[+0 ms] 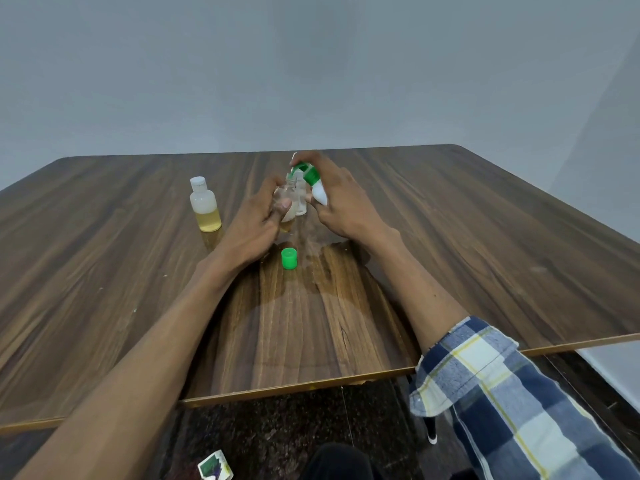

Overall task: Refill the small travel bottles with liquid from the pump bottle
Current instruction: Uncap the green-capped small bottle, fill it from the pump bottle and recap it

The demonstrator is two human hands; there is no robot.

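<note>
Left hand (268, 211) is wrapped around a small clear travel bottle (289, 202) at table centre, thumb across its front, fingers curled behind; the bottle stands roughly upright, its open neck near the top. Right hand (341, 202) is closed around the white pump bottle (317, 188) with the green pump head (306, 173), tilted left so the nozzle sits just over the clear bottle's mouth; a fingertip looks to be on the pump top, though blur makes that hard to confirm. A second clear bottle seems to stand just behind, between the hands, partly hidden.

A loose green cap (289, 258) lies near the wrists, closer to the person. A capped bottle with yellow liquid (205, 206) stands to the left, well apart. All of it is on the wooden table (485, 237).

Risks, as I judge them:
- The nozzle is not centred on the narrow neck, so liquid could run down the outside and make the grip slippery.
- Pressing down on a tilted pump could push the small bottle sideways or tip it.
- A hard squirt could overshoot or splash.
- The left wrist could knock the green cap off towards the near edge.
- The fill level is hidden by the fingers, so overfilling is possible.
</note>
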